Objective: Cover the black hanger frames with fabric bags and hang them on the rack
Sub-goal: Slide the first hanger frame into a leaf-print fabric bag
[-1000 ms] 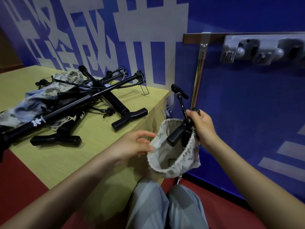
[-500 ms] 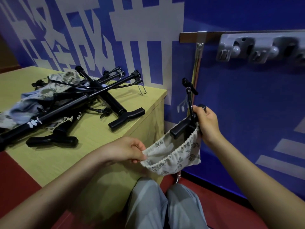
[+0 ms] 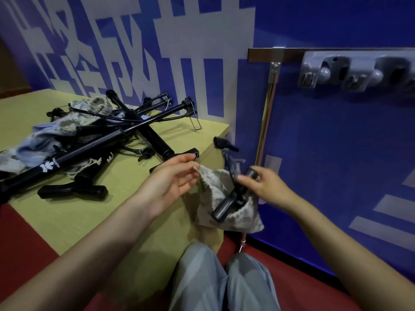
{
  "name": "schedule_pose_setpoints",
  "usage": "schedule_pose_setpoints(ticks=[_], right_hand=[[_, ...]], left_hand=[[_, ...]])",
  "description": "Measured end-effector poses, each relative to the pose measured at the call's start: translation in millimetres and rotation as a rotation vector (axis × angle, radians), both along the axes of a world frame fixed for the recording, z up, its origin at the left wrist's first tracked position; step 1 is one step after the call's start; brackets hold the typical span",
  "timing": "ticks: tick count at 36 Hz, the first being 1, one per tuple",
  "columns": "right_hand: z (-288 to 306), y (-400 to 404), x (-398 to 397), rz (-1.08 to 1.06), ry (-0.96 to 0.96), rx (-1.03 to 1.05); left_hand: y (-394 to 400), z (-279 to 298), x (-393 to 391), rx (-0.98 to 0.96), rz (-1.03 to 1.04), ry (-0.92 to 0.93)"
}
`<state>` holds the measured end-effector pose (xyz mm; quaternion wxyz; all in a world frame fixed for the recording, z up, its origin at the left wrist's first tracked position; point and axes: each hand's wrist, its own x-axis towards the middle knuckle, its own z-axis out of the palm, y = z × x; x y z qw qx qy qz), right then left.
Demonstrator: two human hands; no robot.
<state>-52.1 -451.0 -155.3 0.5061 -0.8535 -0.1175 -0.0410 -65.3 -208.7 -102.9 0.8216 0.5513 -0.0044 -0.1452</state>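
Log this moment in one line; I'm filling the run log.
left hand: pinches drawstring | right hand: grips hanger frame | fabric bag: partly on

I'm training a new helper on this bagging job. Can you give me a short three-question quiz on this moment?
1. True or false: the black hanger frame is fully covered by the fabric bag.
2. Which hand holds the frame's upper bar? A) left hand B) right hand C) neither
3. Fill in: the spare frames lie in a pile on the ____.

Key:
1. False; its stem and one end stick out of the bag's mouth.
2. B
3. Table, mixed with more bags. The wall rack holds no bagged frame yet.
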Motion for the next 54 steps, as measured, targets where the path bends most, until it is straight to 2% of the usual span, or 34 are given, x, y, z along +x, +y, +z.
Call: schedule_pose_setpoints(ticks=[2, 3, 9, 17, 19, 21, 23, 25, 27, 30, 36, 39, 42, 46, 51, 54], right_hand=[[-4, -2, 2, 0.035, -0.053, -0.215], [-5, -3, 2, 0.030, -0.076, -0.253], [-10, -23, 4, -0.143, -0.147, -0.226], [1, -17, 4, -0.155, 0.048, 0.480], [7, -18, 5, -0.169, 0.103, 0.670], [17, -21, 5, -0.181, 0.099, 0.758], [27, -20, 4, -0.201, 0.012, 0.699], [39, -13, -2, -0.226, -0.127, 0.441], [49, -3, -8, -0.158, -0.219, 0.248], [61, 10, -13, -0.068, -0.272, 0.167], [81, 30, -21, -0.016, -0.276, 0.260], [88, 32, -19, 0.008, -0.216, 0.323], [87, 33, -14, 0.023, -0.172, 0.276], [84, 43, -15, 0.082, -0.163, 0.295], [90, 59, -20, 0.237, -0.028, 0.372], [89, 65, -21, 0.304, 0.068, 0.383]], left_hand=[[-4, 0, 1, -0.058, -0.017, 0.016], [-5, 0, 1, -0.082, -0.018, 0.022], [11, 11, 4, -0.155, 0.049, 0.007], [21, 2, 5, -0.298, 0.132, 0.073], [25, 0, 2, -0.115, 0.144, 0.030], [26, -2, 0, 0.098, 0.137, -0.033], [26, 0, 0, 0.144, 0.136, -0.036], [23, 5, 1, 0.148, 0.142, -0.043], [14, 11, -2, 0.160, 0.111, -0.081], [-8, 23, -12, 0.142, 0.015, -0.154], [-40, 48, -18, 0.036, -0.001, -0.249], [-40, 58, -16, 0.087, 0.059, -0.366], [-35, 60, -14, 0.185, 0.087, -0.492], [-31, 57, -16, 0.199, 0.062, -0.617], [-25, 58, -22, 0.229, -0.015, -0.683], [-16, 57, -22, 0.215, 0.018, -0.657]])
